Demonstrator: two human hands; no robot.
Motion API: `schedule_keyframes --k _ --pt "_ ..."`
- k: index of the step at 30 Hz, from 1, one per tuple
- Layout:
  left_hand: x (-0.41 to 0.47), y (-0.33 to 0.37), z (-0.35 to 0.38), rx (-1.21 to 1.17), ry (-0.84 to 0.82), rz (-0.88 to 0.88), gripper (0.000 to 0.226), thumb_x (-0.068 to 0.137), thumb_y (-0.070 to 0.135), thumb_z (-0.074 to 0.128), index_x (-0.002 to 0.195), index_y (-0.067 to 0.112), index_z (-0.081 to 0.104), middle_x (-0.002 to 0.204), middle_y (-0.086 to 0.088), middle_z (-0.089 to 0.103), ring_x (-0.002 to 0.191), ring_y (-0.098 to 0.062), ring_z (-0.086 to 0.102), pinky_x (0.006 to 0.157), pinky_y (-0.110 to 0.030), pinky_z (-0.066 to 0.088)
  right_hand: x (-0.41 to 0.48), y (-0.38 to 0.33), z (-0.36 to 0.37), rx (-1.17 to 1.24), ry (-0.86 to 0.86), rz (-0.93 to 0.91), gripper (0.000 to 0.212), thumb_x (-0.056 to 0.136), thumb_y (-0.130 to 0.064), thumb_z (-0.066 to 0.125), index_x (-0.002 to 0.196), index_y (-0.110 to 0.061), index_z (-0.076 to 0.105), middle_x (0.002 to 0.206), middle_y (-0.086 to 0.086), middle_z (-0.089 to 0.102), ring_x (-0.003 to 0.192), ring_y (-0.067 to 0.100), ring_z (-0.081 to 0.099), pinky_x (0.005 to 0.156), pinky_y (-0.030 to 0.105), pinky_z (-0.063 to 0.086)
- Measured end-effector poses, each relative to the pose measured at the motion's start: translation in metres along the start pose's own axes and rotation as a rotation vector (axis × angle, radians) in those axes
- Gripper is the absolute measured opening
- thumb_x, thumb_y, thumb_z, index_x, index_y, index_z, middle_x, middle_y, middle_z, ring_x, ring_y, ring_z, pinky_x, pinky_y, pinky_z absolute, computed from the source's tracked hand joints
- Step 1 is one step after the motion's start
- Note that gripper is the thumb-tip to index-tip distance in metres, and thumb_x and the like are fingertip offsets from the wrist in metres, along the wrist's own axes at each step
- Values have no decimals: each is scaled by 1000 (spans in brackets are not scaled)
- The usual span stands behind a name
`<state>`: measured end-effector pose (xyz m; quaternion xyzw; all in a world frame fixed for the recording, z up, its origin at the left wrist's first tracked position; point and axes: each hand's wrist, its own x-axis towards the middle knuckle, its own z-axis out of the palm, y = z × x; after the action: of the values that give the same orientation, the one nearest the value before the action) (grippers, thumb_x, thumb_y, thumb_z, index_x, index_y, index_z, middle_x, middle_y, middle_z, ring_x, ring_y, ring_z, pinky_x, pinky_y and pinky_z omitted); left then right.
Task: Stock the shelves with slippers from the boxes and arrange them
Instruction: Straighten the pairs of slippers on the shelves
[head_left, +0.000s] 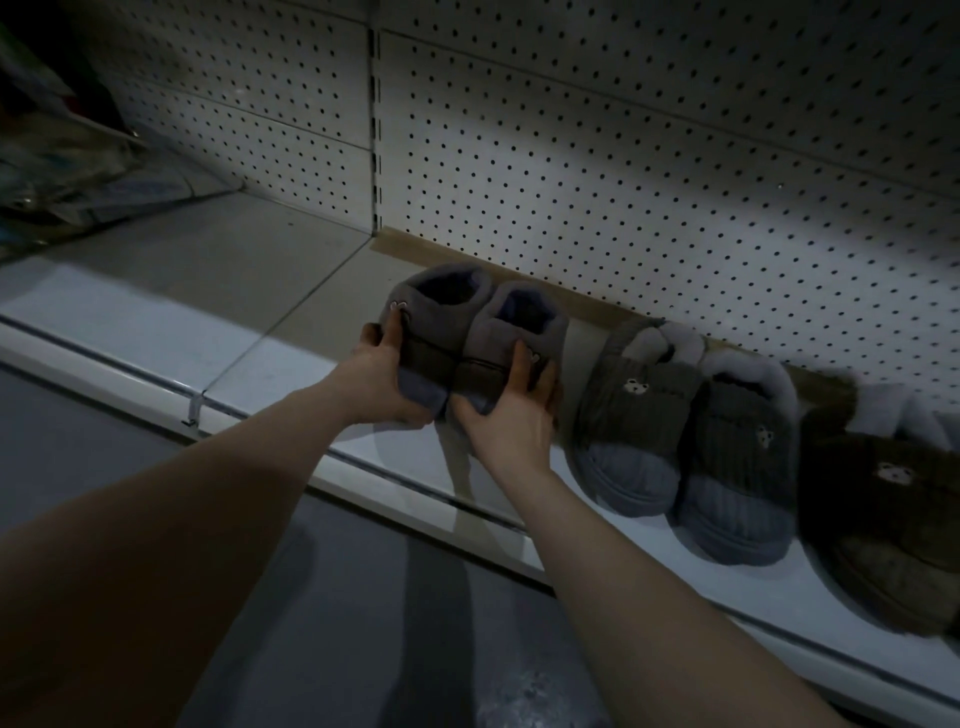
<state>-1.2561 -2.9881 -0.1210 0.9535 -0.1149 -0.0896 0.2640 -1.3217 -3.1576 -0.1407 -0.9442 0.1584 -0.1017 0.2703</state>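
Note:
A pair of grey-blue plush slippers (467, 332) is held side by side just above the white shelf (156, 322), toes toward me. My left hand (382, 379) grips the left slipper at its outer side and toe. My right hand (511, 410) grips the right slipper, fingers curled over its top and thumb under the toe. To their right a second grey-blue pair (680, 431) lies on the shelf with small bear patches, toes at the front edge. A brown pair (883, 509) lies further right, partly cut off by the frame.
A white pegboard back wall (623, 156) rises behind the shelf, with a slotted upright (376, 130) at its seam. Plastic-wrapped goods (67, 171) lie at the far left of the shelf. A clear rail (171, 384) runs along the shelf's front edge. Dark floor (389, 623) below.

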Motion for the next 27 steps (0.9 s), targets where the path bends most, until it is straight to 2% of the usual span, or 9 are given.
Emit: schedule_keyframes --k 5,9,11,13,15,17,19,22,27 --pt "3 1 4 -22 -8 -58 152 30 80 38 151 4 -13 152 -21 16 136 -38 31 113 -35 27 -1 0 -1 -1 9 -12 101 80 -60 66 157 -25 12 161 20 7 143 44 19 107 51 37" --pt "-2 -3 5 -5 -33 -17 155 38 63 77 151 12 -17 152 -24 6 135 -43 31 111 -43 35 -5 3 -2 11 27 -28 99 80 -58 67 156 -24 13 160 19 10 140 45 24 106 51 37" --pt "-4 -5 5 16 -24 0 156 37 77 69 151 15 -16 154 -24 0 139 -45 23 113 -47 30 -7 5 -3 29 14 -35 97 82 -59 65 156 -24 13 160 18 11 140 44 25 107 51 36" --pt "-8 -2 2 142 -5 51 140 47 86 51 152 23 -15 157 -21 -4 142 -47 13 114 -53 23 -8 8 -7 40 -6 -52 92 85 -61 60 156 -25 14 161 16 11 141 43 25 109 51 37" --pt "-15 8 -1 339 79 180 114 62 80 37 152 30 -12 159 -17 -7 144 -45 2 115 -59 14 -13 13 -16 -8 36 -120 79 90 -60 51 154 -26 20 160 14 15 143 40 22 110 50 38" --pt "-24 28 0 434 234 376 95 77 72 33 155 29 1 160 -18 5 146 -44 5 116 -60 13 -22 23 -29 -128 152 -217 66 94 -57 43 151 -27 30 158 14 24 144 39 24 108 50 38" --pt "-24 49 13 455 295 536 82 86 63 38 154 22 18 158 -19 18 145 -42 13 116 -57 18 -28 41 -43 -228 266 -279 59 94 -54 41 146 -27 41 154 15 36 142 41 30 110 52 34" --pt "-21 93 43 449 179 662 82 87 66 31 152 17 23 159 -17 18 147 -37 13 116 -52 24 -29 82 -67 -358 332 -280 56 89 -48 51 140 -26 50 148 17 44 141 43 33 112 56 32" --pt "-27 157 97 422 40 679 99 83 75 38 154 19 -2 161 -14 3 148 -36 7 118 -48 22 -33 142 -116 -471 346 -160 60 89 -51 42 143 -26 46 149 16 42 142 43 30 111 60 29"
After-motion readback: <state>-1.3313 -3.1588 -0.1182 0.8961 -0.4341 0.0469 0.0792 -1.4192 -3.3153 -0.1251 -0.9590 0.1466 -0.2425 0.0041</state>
